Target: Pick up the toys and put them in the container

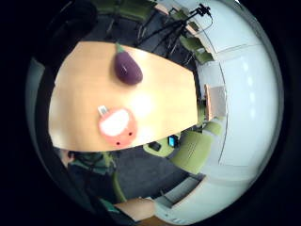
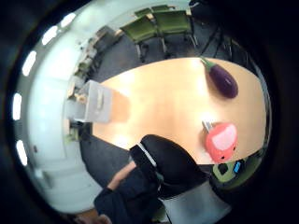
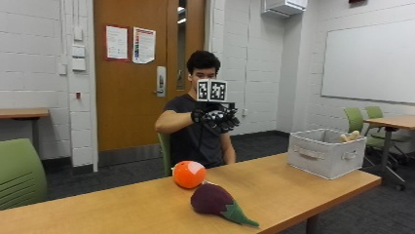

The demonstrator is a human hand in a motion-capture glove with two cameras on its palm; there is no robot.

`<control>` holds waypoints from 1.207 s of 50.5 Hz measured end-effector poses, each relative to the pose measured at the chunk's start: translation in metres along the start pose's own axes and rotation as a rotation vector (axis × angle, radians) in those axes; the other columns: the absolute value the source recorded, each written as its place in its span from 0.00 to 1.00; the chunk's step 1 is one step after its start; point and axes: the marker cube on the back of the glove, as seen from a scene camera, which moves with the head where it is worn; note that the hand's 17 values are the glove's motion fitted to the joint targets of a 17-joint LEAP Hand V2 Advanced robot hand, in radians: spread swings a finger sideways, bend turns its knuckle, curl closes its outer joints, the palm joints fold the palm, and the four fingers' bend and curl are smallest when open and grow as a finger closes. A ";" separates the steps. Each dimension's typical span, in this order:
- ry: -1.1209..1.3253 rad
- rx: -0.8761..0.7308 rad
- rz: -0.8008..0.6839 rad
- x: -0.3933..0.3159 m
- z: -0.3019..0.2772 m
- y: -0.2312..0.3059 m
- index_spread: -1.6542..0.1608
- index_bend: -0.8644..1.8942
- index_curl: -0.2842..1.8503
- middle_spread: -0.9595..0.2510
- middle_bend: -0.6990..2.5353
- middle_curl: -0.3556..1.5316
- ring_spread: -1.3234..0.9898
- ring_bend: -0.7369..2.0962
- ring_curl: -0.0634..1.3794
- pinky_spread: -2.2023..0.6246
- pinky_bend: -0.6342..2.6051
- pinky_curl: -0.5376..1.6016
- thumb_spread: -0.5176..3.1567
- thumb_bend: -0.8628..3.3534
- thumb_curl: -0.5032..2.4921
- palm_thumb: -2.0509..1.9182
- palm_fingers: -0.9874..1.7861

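A person seated behind a table wears a dark short-sleeved T-shirt (image 3: 195, 131) and 1 black glove on the right hand (image 3: 215, 118). From the thumb-side palm camera, the glove (image 2: 166, 163) shows as a bulky black shape with a thin white stripe across it and a pale grey panel below; a dark strap or sleeve section adjoins it.
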 end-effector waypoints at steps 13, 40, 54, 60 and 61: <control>-0.077 -0.080 0.081 0.058 0.084 0.034 0.74 0.38 0.30 0.69 0.33 0.43 0.44 0.47 0.23 0.75 0.43 0.41 0.43 0.19 0.25 0.50 0.36; -0.114 -0.296 0.120 0.086 0.220 0.064 0.71 0.44 0.33 0.64 0.28 0.40 0.45 0.39 0.20 0.77 0.46 0.42 0.42 0.19 0.25 0.50 0.39; -0.142 -0.207 0.136 0.083 0.214 0.064 0.70 0.59 0.41 0.62 0.29 0.39 0.44 0.39 0.19 0.76 0.41 0.40 0.45 0.21 0.26 0.54 0.49; -0.108 -0.076 0.118 0.079 0.206 0.066 0.71 0.60 0.44 0.55 0.34 0.42 0.40 0.46 0.22 0.73 0.38 0.38 0.47 0.23 0.28 0.59 0.59; -0.091 -0.058 0.111 0.078 0.204 0.066 0.71 0.58 0.43 0.53 0.35 0.43 0.39 0.49 0.24 0.72 0.38 0.38 0.48 0.24 0.28 0.61 0.62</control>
